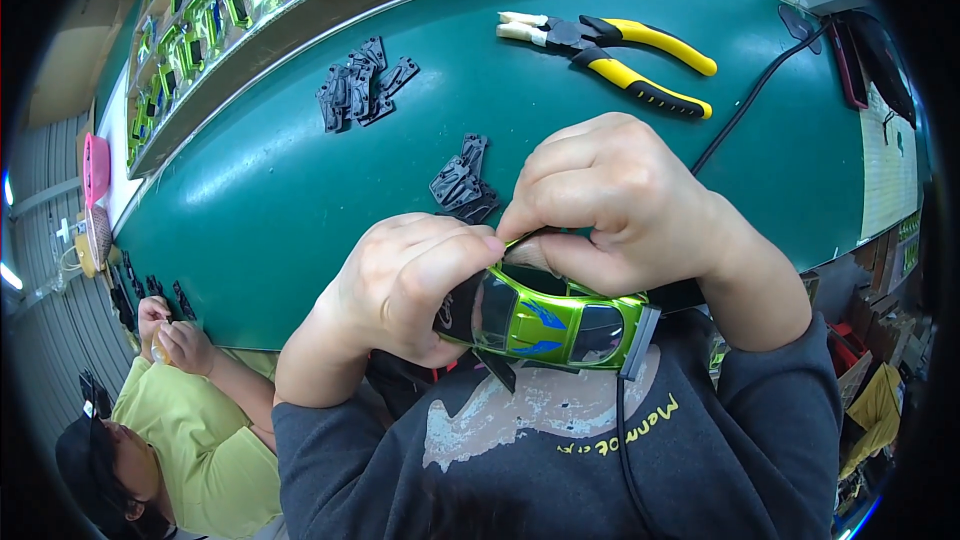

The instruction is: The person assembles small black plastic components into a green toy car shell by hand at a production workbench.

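Note:
A shiny green toy car (545, 318) with blue marks on its roof lies on its wheels' side in front of my chest, its grey rear wing to the right. My left hand (400, 275) is closed around its front end, covering most of the hood. At the car's far side, my right hand (620, 195) pinches a thin, green-edged piece that looks like an opened door, thumb and forefinger close to my left thumb. A dark door panel (498, 370) sticks out on the near side. Just beyond my hands sits a small pile of black plastic parts (460, 180).
Another pile of black parts (360, 90) and yellow-black pliers (572, 35) with wrapped jaws lie farther back on the green table (260, 210). A box of green car pieces (200, 35) stands far left. A black cable (745, 105) crosses the right. A co-worker's hands (178, 338) are at left.

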Motion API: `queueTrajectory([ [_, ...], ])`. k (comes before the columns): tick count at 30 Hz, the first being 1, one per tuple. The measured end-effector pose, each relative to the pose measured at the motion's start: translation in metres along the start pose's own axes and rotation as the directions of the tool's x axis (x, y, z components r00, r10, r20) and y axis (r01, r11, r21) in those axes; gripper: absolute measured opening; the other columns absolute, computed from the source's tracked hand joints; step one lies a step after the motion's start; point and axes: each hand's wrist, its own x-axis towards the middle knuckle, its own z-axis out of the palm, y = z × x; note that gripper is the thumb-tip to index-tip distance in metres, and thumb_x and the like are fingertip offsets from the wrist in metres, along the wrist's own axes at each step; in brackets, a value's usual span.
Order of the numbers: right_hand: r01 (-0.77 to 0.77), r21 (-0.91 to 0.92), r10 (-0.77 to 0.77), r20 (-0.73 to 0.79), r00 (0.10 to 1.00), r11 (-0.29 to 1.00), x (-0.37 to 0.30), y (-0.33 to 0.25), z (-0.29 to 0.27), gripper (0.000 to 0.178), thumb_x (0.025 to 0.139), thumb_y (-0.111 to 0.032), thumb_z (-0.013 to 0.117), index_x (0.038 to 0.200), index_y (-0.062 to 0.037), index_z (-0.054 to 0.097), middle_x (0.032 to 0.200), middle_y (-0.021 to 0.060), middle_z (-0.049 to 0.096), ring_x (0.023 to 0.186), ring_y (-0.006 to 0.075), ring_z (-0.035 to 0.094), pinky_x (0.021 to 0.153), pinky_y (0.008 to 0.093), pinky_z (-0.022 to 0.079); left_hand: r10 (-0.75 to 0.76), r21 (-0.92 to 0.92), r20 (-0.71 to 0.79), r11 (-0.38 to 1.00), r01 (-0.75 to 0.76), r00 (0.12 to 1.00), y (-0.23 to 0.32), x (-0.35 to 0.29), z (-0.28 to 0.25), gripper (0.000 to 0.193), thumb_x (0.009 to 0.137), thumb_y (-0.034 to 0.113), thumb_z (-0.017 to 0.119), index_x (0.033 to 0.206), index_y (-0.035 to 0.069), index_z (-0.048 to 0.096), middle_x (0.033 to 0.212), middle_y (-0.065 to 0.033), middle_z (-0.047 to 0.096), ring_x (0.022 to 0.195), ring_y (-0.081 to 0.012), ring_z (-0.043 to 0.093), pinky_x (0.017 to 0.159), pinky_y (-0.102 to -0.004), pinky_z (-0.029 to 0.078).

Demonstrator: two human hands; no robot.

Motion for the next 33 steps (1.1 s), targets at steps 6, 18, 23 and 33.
queueTrajectory([
  [6, -0.035, 0.031, 0.035, 0.009, 0.999, 0.999, 0.001, 0.002, -0.001, 0.017, 0.065, -0.001, 0.077, 0.080, -0.0025, 0.068, 0.074, 0.0094, 0.066, 0.066, 0.0262, 0.066, 0.059, 0.0346, 0.052, 0.021, -0.004, -0.058, 1.000, -0.022, 0.998, -0.006, -0.004, 0.005, 0.070, 0.054, 0.008, 0.079, 0.117, -0.002, 0.051, 0.090, -0.0145, 0.067, 0.071, -0.0299, 0.069, 0.061, -0.0370, 0.055],
  [18, -0.084, 0.067, 0.085, -0.018, 0.996, 0.994, -0.001, 0.005, 0.003, 0.010, 0.071, -0.005, 0.074, 0.080, -0.0035, 0.070, 0.072, 0.0100, 0.065, 0.066, 0.0250, 0.065, 0.060, 0.0342, 0.051, 0.047, 0.054, 0.073, 0.997, -0.051, 0.996, -0.003, 0.009, -0.007, 0.066, 0.057, 0.012, 0.073, 0.119, -0.001, 0.056, 0.082, -0.0121, 0.066, 0.063, -0.0275, 0.064, 0.053, -0.0353, 0.051],
  [23, -0.520, 0.614, 0.496, 0.229, 0.837, 0.594, 0.007, -0.001, -0.004, 0.029, 0.084, -0.010, 0.071, 0.111, -0.0007, 0.064, 0.074, 0.0008, 0.063, 0.068, 0.0067, 0.059, 0.065, 0.0234, 0.048, -0.189, -0.378, -0.063, 0.913, 0.152, 0.980, 0.000, 0.001, -0.007, 0.046, 0.075, 0.021, 0.069, 0.113, -0.004, 0.061, 0.089, -0.0138, 0.067, 0.068, -0.0244, 0.066, 0.062, -0.0314, 0.053],
  [33, 0.051, -0.413, -0.173, -0.266, 0.948, 0.910, 0.011, 0.000, 0.011, 0.031, 0.061, 0.000, 0.080, 0.090, -0.0036, 0.069, 0.087, 0.0086, 0.064, 0.077, 0.0257, 0.062, 0.065, 0.0331, 0.050, -0.639, -0.969, 0.243, -0.193, 0.154, 0.730, -0.009, 0.000, -0.017, 0.048, 0.081, 0.014, 0.044, 0.125, -0.004, 0.043, 0.087, -0.0305, 0.060, 0.058, -0.0288, 0.059, 0.046, -0.0270, 0.043],
])
